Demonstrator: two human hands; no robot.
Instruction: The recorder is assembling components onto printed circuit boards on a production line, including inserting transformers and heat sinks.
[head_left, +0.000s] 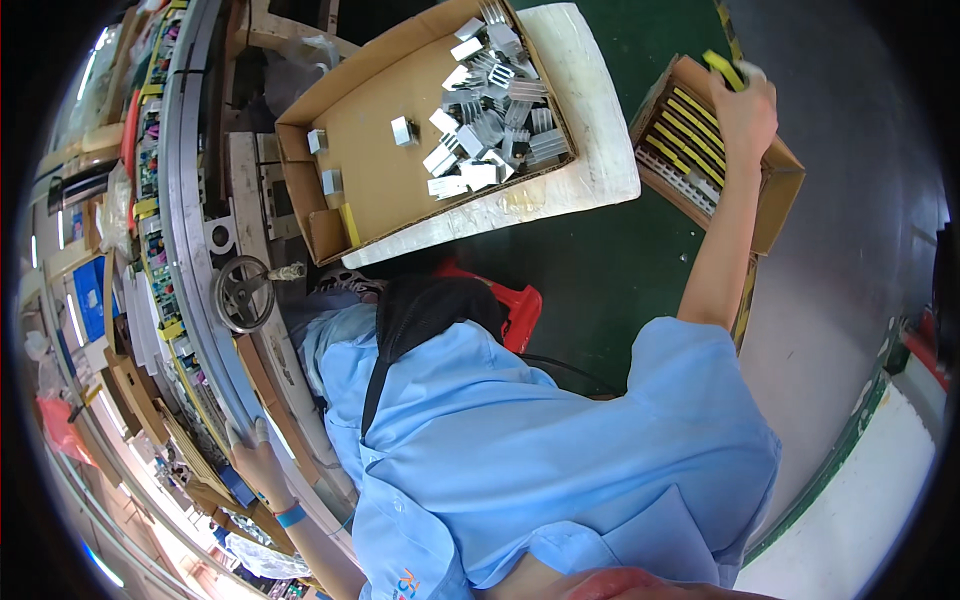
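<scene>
My right hand (750,112) is stretched out to the right, closed round one end of a yellow strip (722,70). Its fingers are partly hidden, and the strip's exact kind cannot be made out. Below it stands a cardboard box (783,200) with several yellow-edged dark strips (690,130) in rows and a row of pale, slotted pieces (678,180). My left hand (262,468), with a blue band at the wrist, lies against the long metal rail (205,300) of the line. Its fingers are stretched over the rail's edge, holding nothing that I can see.
A shallow cardboard tray (365,95) holds a heap of finned aluminium heat sinks (485,125), with a few apart, on a white slab (590,120). Green circuit boards (160,270) line the rail. A handwheel (243,293) juts out, and a red seat part (520,315) shows beside me.
</scene>
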